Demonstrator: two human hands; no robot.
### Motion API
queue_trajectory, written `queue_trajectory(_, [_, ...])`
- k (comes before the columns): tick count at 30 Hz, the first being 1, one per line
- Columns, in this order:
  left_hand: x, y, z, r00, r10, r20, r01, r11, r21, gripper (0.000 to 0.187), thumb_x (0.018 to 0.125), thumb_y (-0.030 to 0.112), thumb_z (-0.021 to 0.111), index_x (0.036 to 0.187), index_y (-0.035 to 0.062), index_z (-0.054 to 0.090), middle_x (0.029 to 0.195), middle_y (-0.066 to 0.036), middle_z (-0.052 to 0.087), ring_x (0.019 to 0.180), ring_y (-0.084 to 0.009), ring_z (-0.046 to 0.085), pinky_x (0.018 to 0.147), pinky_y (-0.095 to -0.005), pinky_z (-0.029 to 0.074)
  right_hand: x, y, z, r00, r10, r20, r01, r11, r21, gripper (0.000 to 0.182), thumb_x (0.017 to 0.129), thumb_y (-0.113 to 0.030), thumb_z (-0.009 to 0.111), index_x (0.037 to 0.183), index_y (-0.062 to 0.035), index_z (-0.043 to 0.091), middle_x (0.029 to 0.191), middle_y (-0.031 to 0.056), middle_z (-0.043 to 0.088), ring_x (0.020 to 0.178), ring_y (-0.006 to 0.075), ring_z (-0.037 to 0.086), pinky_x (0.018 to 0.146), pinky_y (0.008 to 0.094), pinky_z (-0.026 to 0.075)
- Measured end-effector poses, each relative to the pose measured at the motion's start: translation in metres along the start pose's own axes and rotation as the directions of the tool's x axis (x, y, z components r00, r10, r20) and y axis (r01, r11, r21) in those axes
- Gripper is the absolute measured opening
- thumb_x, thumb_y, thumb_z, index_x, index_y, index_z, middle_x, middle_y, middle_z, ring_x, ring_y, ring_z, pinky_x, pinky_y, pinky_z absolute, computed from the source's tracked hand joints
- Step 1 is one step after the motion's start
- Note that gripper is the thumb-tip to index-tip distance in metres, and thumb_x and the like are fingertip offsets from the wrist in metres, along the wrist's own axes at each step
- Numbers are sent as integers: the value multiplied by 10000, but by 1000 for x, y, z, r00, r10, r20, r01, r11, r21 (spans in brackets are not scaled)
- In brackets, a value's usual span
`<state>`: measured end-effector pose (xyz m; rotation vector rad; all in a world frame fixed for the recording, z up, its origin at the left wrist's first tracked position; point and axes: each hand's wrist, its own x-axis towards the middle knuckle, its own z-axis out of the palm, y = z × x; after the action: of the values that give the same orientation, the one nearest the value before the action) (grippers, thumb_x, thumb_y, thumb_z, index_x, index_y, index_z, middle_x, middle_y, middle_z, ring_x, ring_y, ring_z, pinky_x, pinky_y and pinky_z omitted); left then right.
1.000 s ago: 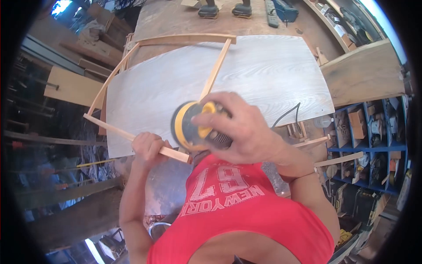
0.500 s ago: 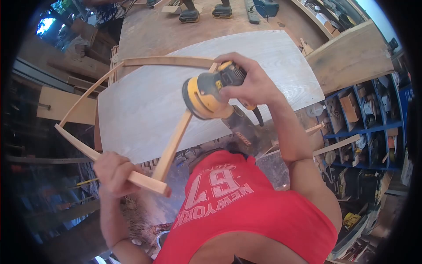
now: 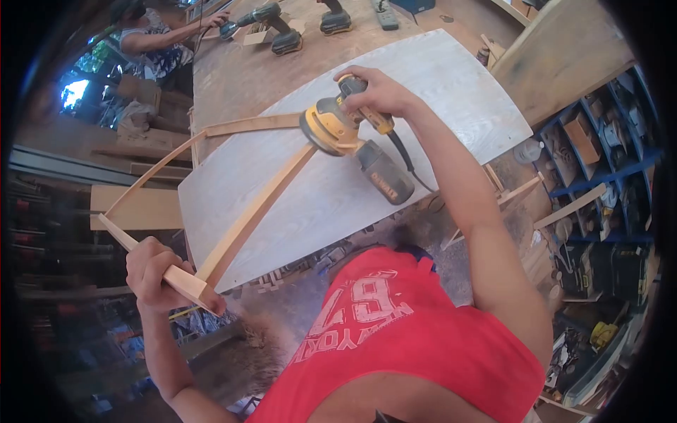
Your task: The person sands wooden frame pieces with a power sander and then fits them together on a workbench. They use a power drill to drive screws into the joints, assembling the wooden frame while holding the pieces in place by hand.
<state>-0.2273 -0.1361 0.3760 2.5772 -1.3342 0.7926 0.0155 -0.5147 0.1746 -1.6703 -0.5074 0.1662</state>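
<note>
My right hand is wrapped round the body of a yellow and black orbital sander, its pad tilted against the far corner of a wooden frame. A black dust canister hangs from the sander, and its cord runs down beside it. My left hand grips the near rail of the frame, close to the corner by my body. The four-sided frame of slim, pale, slightly curved bars is held up over a whitish wooden panel on the workbench.
Cordless drills and a power strip lie on the far bench. Another person works at the far left with a tool. Blue shelving full of parts stands right, below a broad wooden board.
The sander has moved up and slightly left along the frame to its far corner. My left hand and the near rail have shifted left. The other person has come into view.
</note>
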Motion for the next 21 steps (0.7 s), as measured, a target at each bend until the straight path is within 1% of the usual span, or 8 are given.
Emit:
queue_trajectory(2, [-8, 3, -1, 1000, -16, -15, 16, 1000, -3, 196, 636, -3, 705, 776, 14, 569, 601, -58, 519, 477, -217, 496, 445, -310, 376, 12, 13, 0, 982, 178, 67, -183, 979, 86, 655, 702, -117, 797, 1322, -40, 601, 990, 128, 660, 873, 208, 667, 754, 334, 567])
queue_trajectory(7, [-20, 3, -6, 998, -46, -36, 46, 999, 2, 181, 639, -7, 694, 767, 9, 567, 601, -66, 518, 481, -220, 504, 447, -310, 384, 30, 40, 6, 986, 152, 72, -152, 988, 4, 669, 665, -157, 829, 1272, 30, 619, 1034, 158, 676, 893, 232, 681, 774, 351, 567])
queue_trajectory(12, [9, 0, -24, 999, -49, 11, 48, 995, 88, 220, 650, 66, 752, 797, 1, 603, 595, -61, 516, 495, -232, 530, 458, -311, 390, 27, 48, 9, 965, 254, 66, -261, 952, 159, 666, 683, -131, 823, 1300, 1, 611, 1058, 156, 655, 901, 231, 673, 767, 347, 561])
queue_trajectory(13, [15, -2, -35, 988, -126, 88, 119, 989, 83, 330, 691, 222, 785, 895, 12, 631, 700, -102, 560, 598, -276, 584, 581, -341, 468, 22, 44, 10, 971, 227, 71, -237, 946, 223, 668, 687, -129, 826, 1305, -3, 606, 1031, 139, 644, 884, 214, 658, 756, 337, 552])
queue_trajectory(14, [28, -3, -41, 989, -123, 80, 116, 989, 88, 330, 691, 222, 785, 895, 12, 631, 700, -102, 560, 598, -276, 584, 581, -341, 468, 17, 39, 10, 973, 219, 68, -229, 949, 218, 668, 687, -129, 826, 1305, -3, 606, 1031, 139, 644, 884, 214, 658, 756, 337, 552])
queue_trajectory(16, [59, -14, -45, 980, -161, 113, 147, 982, 117, 342, 703, 192, 769, 951, 5, 626, 760, -104, 580, 655, -286, 611, 623, -335, 479, 4, 15, 16, 995, 100, 13, -100, 964, 245, 644, 715, -87, 791, 1324, -31, 586, 981, 90, 628, 817, 173, 639, 689, 311, 552])
queue_trajectory(18, [86, -24, -42, 975, -193, 111, 178, 975, 129, 341, 702, 144, 733, 985, -4, 613, 794, -103, 576, 685, -266, 603, 657, -324, 474, -17, -13, 18, 995, 102, -14, -94, 958, 270, 642, 713, -86, 798, 1317, -34, 587, 985, 80, 639, 828, 154, 634, 720, 305, 550])
queue_trajectory(21, [111, -33, -37, 949, -261, 176, 257, 965, 45, 320, 679, 66, 678, 981, -12, 607, 777, -89, 562, 676, -206, 566, 665, -306, 461, -34, -45, 22, 993, 21, -115, 16, 949, 314, 633, 717, -90, 809, 1308, -41, 588, 996, 64, 652, 856, 134, 637, 750, 297, 551])
